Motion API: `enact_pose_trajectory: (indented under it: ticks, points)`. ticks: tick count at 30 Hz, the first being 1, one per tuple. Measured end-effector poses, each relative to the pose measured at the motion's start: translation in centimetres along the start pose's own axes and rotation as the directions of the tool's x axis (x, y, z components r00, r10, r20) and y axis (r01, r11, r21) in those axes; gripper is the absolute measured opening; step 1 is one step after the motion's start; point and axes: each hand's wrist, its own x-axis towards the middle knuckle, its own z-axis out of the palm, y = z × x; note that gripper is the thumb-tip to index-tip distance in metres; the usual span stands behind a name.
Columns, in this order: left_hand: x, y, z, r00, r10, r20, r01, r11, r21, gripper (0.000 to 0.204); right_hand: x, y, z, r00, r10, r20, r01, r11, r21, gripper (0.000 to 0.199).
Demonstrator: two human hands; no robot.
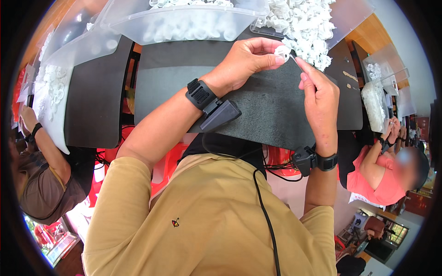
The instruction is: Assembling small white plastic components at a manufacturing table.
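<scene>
Between the thumb and fingertips of my left hand (246, 62) is a small white plastic ring-shaped part (282, 52), held above the far side of the dark table. My right hand (320, 94) is closed, its index finger stretched toward that part. From this fingertip a thin, slim tool (293, 60) reaches to the white part; its handle is hidden in my fist, so its exact kind does not show. Just beyond both hands lies a heap of similar white plastic parts (306, 27), spilling toward me onto the table.
A clear plastic bin (184, 20) of white parts stands at the far edge, with another clear bin (83, 39) to its left. The dark table (184, 69) spans the front. Co-workers sit on either side, one (50, 175) left, one (382, 175) right. Cables (262, 202) hang near me.
</scene>
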Motion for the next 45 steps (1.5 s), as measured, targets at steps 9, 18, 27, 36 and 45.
enact_pose_trajectory:
  ticks: [9, 18, 27, 36, 45]
  points:
    - [0.1, -0.2, 0.1, 1.000, 0.009, 0.020, -0.008, 0.999, -0.051, 0.037, -0.4, -0.2, 0.7, 0.999, 0.054, 0.007, -0.055, 0.997, 0.058, 0.034]
    - [0.0, 0.0, 0.3, 1.000, 0.021, -0.009, -0.022, 0.999, -0.045, 0.036, -0.3, -0.5, 0.6, 0.995, 0.099, -0.032, -0.094, 0.988, 0.125, 0.029]
    - [-0.2, -0.2, 0.3, 1.000, 0.022, -0.012, -0.023, 0.999, -0.046, 0.035, -0.6, -0.2, 1.4, 0.995, 0.094, -0.031, -0.088, 0.985, 0.147, 0.028]
    - [-0.2, -0.5, 0.3, 0.999, -0.026, -0.022, 0.025, 0.998, -0.049, 0.035, -1.0, -0.6, 1.3, 0.997, 0.072, -0.026, -0.071, 0.996, 0.050, 0.031]
    - [-0.3, -0.3, 0.3, 1.000, 0.004, -0.007, -0.001, 0.956, 0.294, 0.030, -1.1, -0.4, 0.5, 0.996, -0.009, 0.088, 0.038, 0.941, -0.336, 0.025]
